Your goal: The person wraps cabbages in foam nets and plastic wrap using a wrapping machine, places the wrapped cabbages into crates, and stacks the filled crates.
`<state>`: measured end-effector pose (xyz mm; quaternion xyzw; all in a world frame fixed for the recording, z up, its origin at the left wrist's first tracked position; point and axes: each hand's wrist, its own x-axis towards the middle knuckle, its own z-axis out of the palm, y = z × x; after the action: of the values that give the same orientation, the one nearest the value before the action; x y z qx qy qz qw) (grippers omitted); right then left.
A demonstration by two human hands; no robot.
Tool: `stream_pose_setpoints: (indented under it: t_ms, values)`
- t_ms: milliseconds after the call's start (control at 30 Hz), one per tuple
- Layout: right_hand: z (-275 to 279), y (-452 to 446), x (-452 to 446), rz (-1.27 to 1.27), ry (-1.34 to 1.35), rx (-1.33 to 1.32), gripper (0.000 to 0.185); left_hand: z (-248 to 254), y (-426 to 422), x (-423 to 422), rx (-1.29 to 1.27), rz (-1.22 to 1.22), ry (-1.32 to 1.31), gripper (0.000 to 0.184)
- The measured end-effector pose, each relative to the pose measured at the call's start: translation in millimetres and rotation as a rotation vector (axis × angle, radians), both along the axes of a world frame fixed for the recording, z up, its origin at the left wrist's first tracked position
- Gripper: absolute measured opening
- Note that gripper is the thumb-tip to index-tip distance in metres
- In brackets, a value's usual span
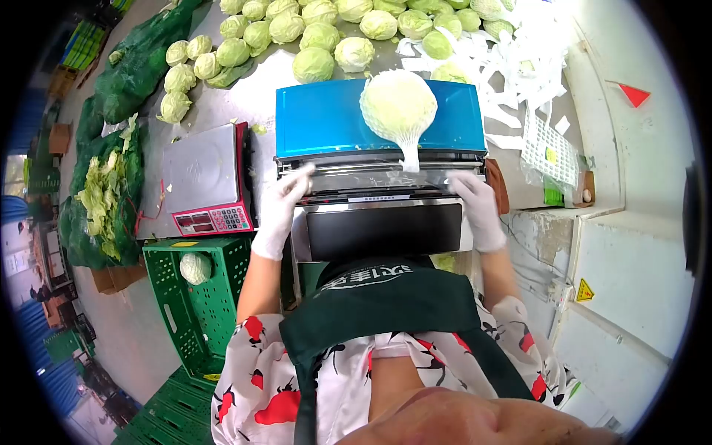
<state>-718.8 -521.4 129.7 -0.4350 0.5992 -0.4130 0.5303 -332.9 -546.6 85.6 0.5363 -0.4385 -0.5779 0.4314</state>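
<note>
My left hand [282, 211], in a white glove, is at the left end of the wrapping machine [326, 122], fingers pinched together. My right hand [480, 211], also gloved, is at its right end in a similar pinch. Between them, clear plastic film [371, 179] stretches across the machine's front slot, and both hands appear to grip its edges. A cabbage in a white foam net [398, 107] lies on the blue top, its gathered net end pointing toward me. The black front plate [384, 228] of the machine is nearest my body.
Several loose cabbages [315, 65] line the back. White foam nets [519, 67] are heaped back right. A red scale [204, 170] stands at left, above a green crate [167, 297] with one netted cabbage [195, 268]. A green mesh bag [137, 81] lies far left.
</note>
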Motion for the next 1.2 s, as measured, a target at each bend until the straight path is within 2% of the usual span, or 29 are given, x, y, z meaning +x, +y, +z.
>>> stream_pose_setpoints:
  t_ms: [33,67,133,167,233,267,333,400,467,500,600,633,733,767,800,833,867,933,1000,1067,1100,1133,1200]
  values:
    - [25,10,-11,0.072,0.138,-0.028,0.019,16,7,4,-0.020,-0.066,0.161,0.026]
    - [55,17,-28,0.296,0.233,-0.083,0.017,36,13,9,-0.013,-0.106,0.343,0.025]
    - [84,9,-64,0.490,-0.015,-0.287,0.021,69,11,15,-0.227,-0.282,0.605,0.035]
    - [98,-7,-74,0.564,-0.112,-0.423,0.022,80,-1,11,-0.287,-0.304,0.613,0.050]
    - [126,-39,-73,0.435,0.047,-0.421,0.042,103,-39,-21,-0.434,-0.248,0.391,0.088]
    - [133,-60,-56,0.235,0.298,-0.286,0.062,110,-66,-48,-0.523,-0.167,0.158,0.109]
    - [108,-124,-29,0.361,0.375,-0.393,0.102,76,-121,-65,-0.666,-0.389,-0.484,0.137]
    - [19,-181,-40,0.673,0.782,-0.598,0.131,31,-158,-100,-0.767,-0.499,-0.772,0.145]
    - [26,-193,-2,0.746,0.271,-0.420,0.136,9,-182,-126,-0.607,-0.629,-0.574,0.144]
    - [19,-191,0,0.670,0.168,-0.360,0.134,6,-185,-132,-0.432,-0.627,-0.244,0.137]
    - [-10,-187,-8,0.525,0.055,-0.194,0.122,6,-191,-130,-0.358,-0.605,-0.160,0.127]
    - [-12,-181,-8,0.562,-0.077,-0.183,0.102,8,-185,-128,-0.319,-0.592,-0.016,0.108]
    - [-13,-134,11,0.438,-0.302,0.030,0.081,16,-134,-111,0.136,-0.512,0.115,0.089]
    - [-12,-107,21,0.416,-0.393,0.078,0.070,21,-104,-102,0.096,-0.506,0.136,0.075]
    - [5,-79,23,0.411,-0.406,0.226,0.069,42,-71,-96,0.218,-0.490,0.206,0.073]
    - [43,-55,35,0.409,-0.347,0.353,0.067,39,-41,-84,0.312,-0.531,0.249,0.073]
    - [17,-22,33,0.442,-0.367,0.281,0.068,50,-14,-76,0.408,-0.568,0.266,0.074]
    - [6,37,32,0.473,-0.250,0.394,0.069,41,34,-60,0.538,-0.690,0.313,0.075]
    - [-12,73,42,0.430,-0.351,0.540,0.068,5,71,-54,0.701,-0.696,0.437,0.076]
    - [-38,75,40,0.461,-0.364,0.774,0.072,-12,76,-54,0.833,-0.701,0.354,0.079]
    - [-35,69,44,0.504,-0.369,0.865,0.074,-36,80,-54,0.913,-0.737,0.388,0.078]
    - [-31,63,48,0.549,-0.371,0.955,0.077,-25,78,-60,1.031,-0.641,0.472,0.074]
    - [-62,75,52,0.425,-0.661,0.869,0.075,-13,86,-61,1.024,-0.594,0.427,0.070]
